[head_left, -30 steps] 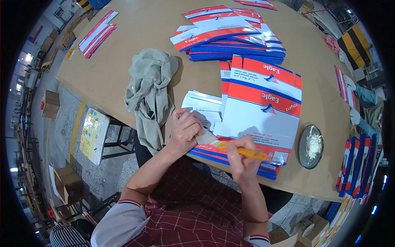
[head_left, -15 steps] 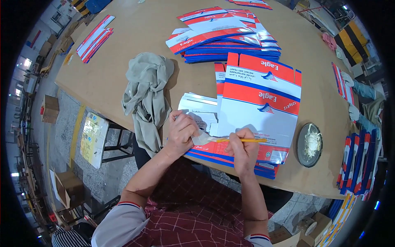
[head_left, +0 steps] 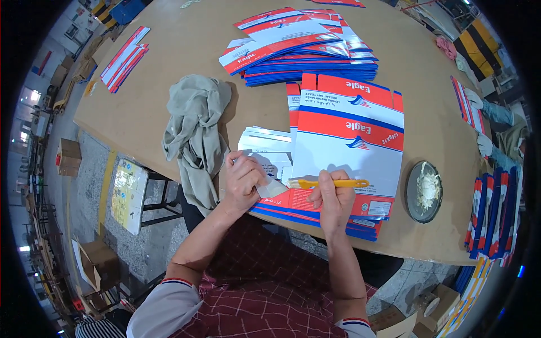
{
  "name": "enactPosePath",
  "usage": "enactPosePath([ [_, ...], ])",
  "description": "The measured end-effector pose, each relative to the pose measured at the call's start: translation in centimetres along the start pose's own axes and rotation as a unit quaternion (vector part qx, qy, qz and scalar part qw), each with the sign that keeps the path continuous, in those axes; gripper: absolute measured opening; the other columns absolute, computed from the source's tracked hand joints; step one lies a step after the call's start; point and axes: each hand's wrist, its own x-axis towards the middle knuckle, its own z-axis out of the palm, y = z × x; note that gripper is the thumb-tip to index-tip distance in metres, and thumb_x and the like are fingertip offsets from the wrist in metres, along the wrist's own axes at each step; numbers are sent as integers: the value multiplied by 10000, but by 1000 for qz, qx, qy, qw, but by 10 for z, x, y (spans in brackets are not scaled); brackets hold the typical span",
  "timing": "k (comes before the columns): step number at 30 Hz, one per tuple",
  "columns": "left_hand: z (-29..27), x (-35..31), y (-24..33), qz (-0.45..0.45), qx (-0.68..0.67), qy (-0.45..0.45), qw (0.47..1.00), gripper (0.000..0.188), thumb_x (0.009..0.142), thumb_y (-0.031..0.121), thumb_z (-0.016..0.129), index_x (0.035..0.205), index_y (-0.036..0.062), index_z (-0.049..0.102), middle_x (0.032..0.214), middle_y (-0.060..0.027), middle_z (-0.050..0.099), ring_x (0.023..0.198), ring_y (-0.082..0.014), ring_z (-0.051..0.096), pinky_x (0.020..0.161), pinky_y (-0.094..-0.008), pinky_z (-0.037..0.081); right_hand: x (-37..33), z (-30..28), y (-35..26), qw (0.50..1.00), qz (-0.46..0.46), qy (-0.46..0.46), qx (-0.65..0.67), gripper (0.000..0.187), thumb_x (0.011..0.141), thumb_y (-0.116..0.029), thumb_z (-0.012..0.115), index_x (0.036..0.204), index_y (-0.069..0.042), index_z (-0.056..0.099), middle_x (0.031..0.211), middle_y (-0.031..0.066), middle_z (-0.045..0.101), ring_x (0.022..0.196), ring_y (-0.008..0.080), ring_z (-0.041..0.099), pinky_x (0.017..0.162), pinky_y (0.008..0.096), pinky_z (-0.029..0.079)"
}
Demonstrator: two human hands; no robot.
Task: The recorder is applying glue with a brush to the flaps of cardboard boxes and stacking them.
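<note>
My right hand [head_left: 335, 198] grips a flat paintbrush [head_left: 356, 183] by its yellow handle, the bristles pointing left. My left hand [head_left: 243, 183] is closed on a thin, pale, see-through-looking piece [head_left: 273, 190]; its exact kind I cannot tell. The bristle end is close to this piece; whether they touch is unclear. Under both hands lies a pile of flattened cardboard cartons, with a red, white and blue carton [head_left: 349, 163] on top. Smaller white flaps [head_left: 265, 139] show beyond my left hand.
A grey bowl [head_left: 412, 209] of white paste stands right of the cartons. Crumpled grey-green cloth [head_left: 197, 124] lies to the left. Farther back is a tall carton stack [head_left: 315, 73]. At the right edge, another person's gloved hands [head_left: 484, 145] are beside more cartons.
The brush has turned in my right hand, so its broad side shows more, and it sits slightly higher. My left hand keeps its hold on the pale piece. The whole view has shifted a little.
</note>
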Motion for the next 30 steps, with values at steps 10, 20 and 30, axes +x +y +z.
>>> enactPosePath([
  [10, 2, 0, -2, 13, 10, 7, 1000, 230, 553, 48, 672, 597, 114, 456, 667, 0, 502, 711, -176, 534, 769, -379, 331, 0, -1, -2, 994, -22, -46, -93, 233, 899, -176, 513, 699, -68, 463, 511, 4, 502, 446, 37, 447, 418, 183, 333],
  [20, 1, 0, -3, 13, 4, 7, 1000, 245, 541, 17, 671, 605, 112, 455, 670, 3, 503, 714, -175, 534, 766, -378, 336, 0, 1, 1, 1000, -5, 2, 18, 213, 903, -184, 500, 729, -67, 459, 498, 8, 492, 406, 30, 402, 393, 161, 306],
  [30, 1, 0, -2, 12, 4, 10, 1000, 239, 535, -10, 652, 614, 106, 459, 693, -3, 511, 737, -183, 536, 776, -384, 342, 5, -7, -3, 989, 54, 12, 134, 208, 906, -183, 491, 732, -84, 433, 494, -4, 432, 408, 40, 382, 413, 199, 377],
])
